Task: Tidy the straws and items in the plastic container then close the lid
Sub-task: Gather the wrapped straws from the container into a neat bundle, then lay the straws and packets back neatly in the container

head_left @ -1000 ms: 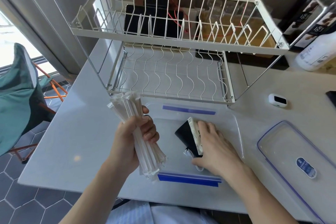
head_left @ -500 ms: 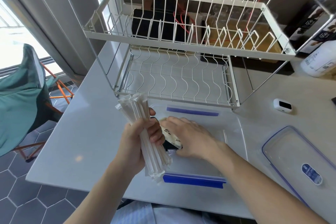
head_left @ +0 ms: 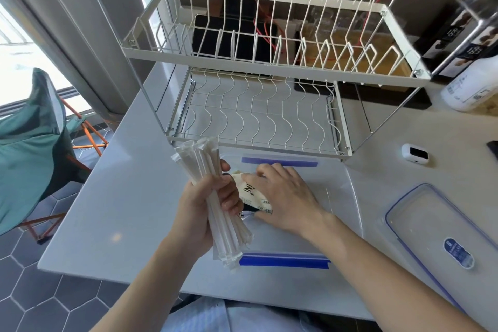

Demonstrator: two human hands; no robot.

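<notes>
Straws in paper sleeves fill my left hand, fingers curled tight round the bundle, held upright over the container's left edge. My right hand lies flat inside the plastic container, fingers spread, pressing a cream packet against the left side; it grips nothing. Beyond it the lid rests on the table, off to the right, well apart

cream packet printed "IN", rest unreadable
</notes>
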